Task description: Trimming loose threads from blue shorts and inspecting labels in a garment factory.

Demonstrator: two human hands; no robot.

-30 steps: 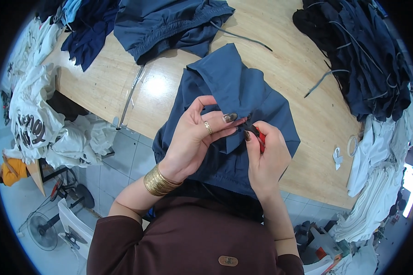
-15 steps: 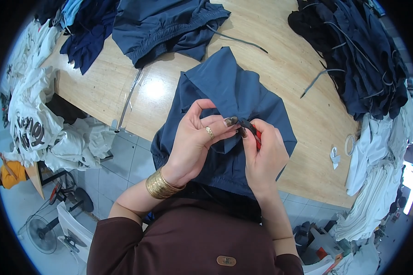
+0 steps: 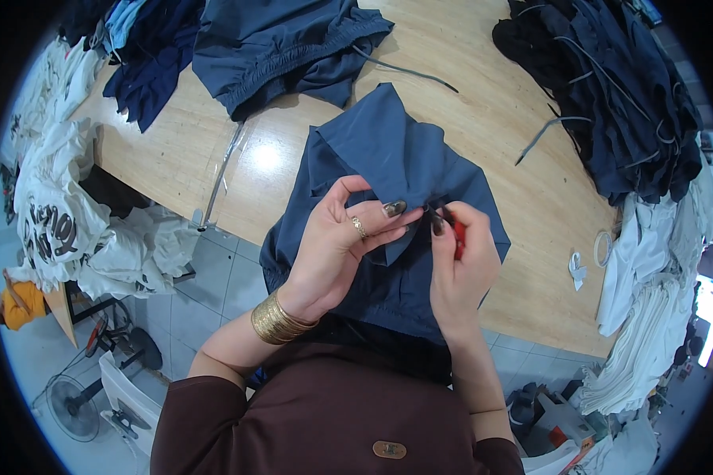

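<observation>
A dark blue garment lies bunched on the table edge in front of me, with a gathered band at its near side. My left hand pinches a fold of this cloth between thumb and fingers; a ring and a wide gold cuff show on that arm. Close beside those fingertips, my right hand is closed round small red-and-black thread snips. The snips' dark tip points toward the pinched fold. Fingers partly hide the blades, and I cannot make out any thread there.
Another blue garment with an elastic waist and drawstring lies farther back on the wooden table. Dark garments pile up at right, above folded white cloth. White printed garments hang at left. A tape roll sits near the right edge.
My right hand has shifted slightly right with the snips, widening the gap from my left fingertips. My left hand still pinches the cloth, nearly unmoved.
</observation>
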